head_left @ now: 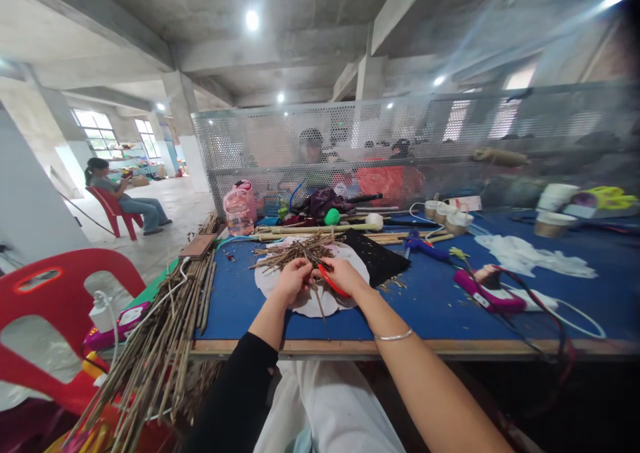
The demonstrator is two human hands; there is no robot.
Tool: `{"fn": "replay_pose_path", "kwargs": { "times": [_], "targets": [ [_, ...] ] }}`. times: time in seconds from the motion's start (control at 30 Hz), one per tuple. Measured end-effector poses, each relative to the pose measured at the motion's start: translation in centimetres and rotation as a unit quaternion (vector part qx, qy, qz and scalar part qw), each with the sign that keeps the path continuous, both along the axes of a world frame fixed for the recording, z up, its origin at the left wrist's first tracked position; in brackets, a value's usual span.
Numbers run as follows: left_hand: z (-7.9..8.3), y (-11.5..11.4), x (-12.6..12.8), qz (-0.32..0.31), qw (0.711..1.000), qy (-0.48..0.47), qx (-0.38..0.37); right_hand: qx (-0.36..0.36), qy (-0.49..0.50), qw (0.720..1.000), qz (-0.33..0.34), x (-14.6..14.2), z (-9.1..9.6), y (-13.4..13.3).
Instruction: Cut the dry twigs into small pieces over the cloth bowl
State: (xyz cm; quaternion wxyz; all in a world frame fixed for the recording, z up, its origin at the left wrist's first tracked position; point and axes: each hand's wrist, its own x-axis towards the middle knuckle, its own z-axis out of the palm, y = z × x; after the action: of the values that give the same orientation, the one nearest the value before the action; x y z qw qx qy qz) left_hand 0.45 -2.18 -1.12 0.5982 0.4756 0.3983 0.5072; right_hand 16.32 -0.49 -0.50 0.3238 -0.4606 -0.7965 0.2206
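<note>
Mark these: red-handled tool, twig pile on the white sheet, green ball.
Red-handled tool (331, 282): head view, on its red handle.
Twig pile (296, 249): head view, near its middle.
Green ball (332, 217): head view, on its center.

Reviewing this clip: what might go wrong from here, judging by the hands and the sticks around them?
The red-handled tool in the right hand is close to the left hand, so a slip might catch its fingers.
Loose pieces from the twig pile could scatter off the white sheet.
The long sticks stick out past the table's front edge; a knock might snag the white cable running over them.
</note>
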Motion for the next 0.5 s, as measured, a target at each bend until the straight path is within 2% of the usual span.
{"fn": "replay_pose_path", "kwargs": {
  "times": [0.2,0.37,0.5],
  "targets": [
    [-0.2,0.1,0.0,0.009,1.0,-0.013,0.016,0.01,-0.088,0.993,-0.084,-0.5,0.2,-0.8],
    [-0.4,0.3,0.0,0.005,1.0,-0.017,0.012,0.028,-0.082,0.994,-0.059,-0.9,0.4,-1.3],
    [-0.5,0.3,-0.1,-0.004,1.0,-0.024,0.005,0.018,-0.1,0.991,-0.086,-0.9,0.2,-1.1]
  ]
}}
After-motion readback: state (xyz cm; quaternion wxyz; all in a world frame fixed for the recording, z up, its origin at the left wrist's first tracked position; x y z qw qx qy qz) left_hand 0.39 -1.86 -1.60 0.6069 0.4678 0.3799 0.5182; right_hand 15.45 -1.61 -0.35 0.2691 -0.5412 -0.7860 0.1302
